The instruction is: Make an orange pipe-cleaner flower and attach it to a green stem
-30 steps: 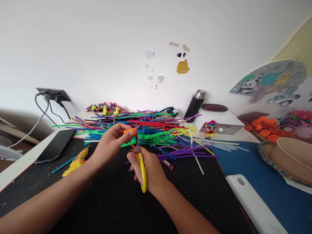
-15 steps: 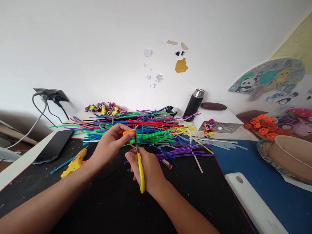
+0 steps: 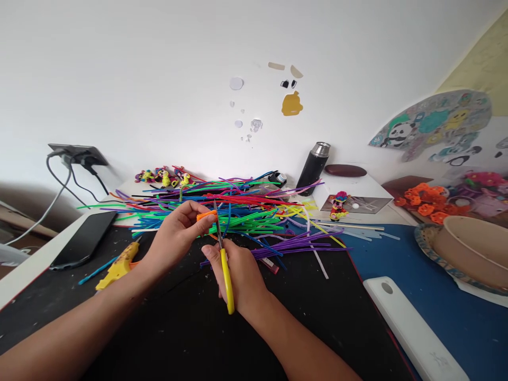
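Observation:
Between the thumb and fingers of my left hand (image 3: 177, 228) is a short orange bundle of pipe cleaner (image 3: 207, 216), its end sticking out to the right. My right hand (image 3: 243, 271) grips yellow-handled scissors (image 3: 226, 280) with the blades pointing up and away from me. The blades stand right at the end of the orange piece; whether they touch it I cannot tell. Behind both hands lies a wide heap of coloured pipe cleaners (image 3: 254, 221) in green, red, blue and yellow. Purple pipe cleaners (image 3: 305, 245) fan out to the right of my right hand.
Left of my forearm lie a yellow glue gun (image 3: 119, 266) and a phone (image 3: 84, 239). A black flask (image 3: 314, 168) leans by a white box near the wall, with a small figure (image 3: 339, 205) in front. At right are a white device (image 3: 413, 325) and a beige bowl (image 3: 476, 248).
The view has shifted slightly. The scissor blades look closer together than before, still at the orange piece's end. Both hands keep their holds.

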Demonstrator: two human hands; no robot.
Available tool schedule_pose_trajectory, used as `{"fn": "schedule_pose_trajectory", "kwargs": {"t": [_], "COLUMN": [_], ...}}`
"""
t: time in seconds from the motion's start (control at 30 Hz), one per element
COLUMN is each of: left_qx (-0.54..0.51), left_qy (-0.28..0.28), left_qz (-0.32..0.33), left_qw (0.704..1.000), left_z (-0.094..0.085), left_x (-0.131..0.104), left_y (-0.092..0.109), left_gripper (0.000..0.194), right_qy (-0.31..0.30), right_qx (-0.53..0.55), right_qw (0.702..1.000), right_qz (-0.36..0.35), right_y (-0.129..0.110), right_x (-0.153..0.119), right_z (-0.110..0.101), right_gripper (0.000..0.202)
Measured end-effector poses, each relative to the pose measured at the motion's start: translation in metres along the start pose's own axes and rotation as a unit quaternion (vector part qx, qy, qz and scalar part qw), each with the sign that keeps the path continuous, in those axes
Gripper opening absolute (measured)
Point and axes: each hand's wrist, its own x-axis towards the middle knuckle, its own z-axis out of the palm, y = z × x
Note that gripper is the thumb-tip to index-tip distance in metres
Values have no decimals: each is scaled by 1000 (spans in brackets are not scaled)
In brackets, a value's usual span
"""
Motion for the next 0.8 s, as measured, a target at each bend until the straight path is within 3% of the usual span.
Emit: {"fn": "schedule_pose_trajectory", "kwargs": {"t": [0.8], "left_qx": [44], "left_qy": [10], "left_qz": [9], "left_qw": [999], "left_z": [-1], "left_x": [1], "left_y": [-9], "left_gripper": [51], "right_qy": [13], "right_qx": [-59], "right_qw": [998], "right_qz": [10], "right_y": [-6], "right_x": [2], "right_z": [3], "right_gripper": [41]}}
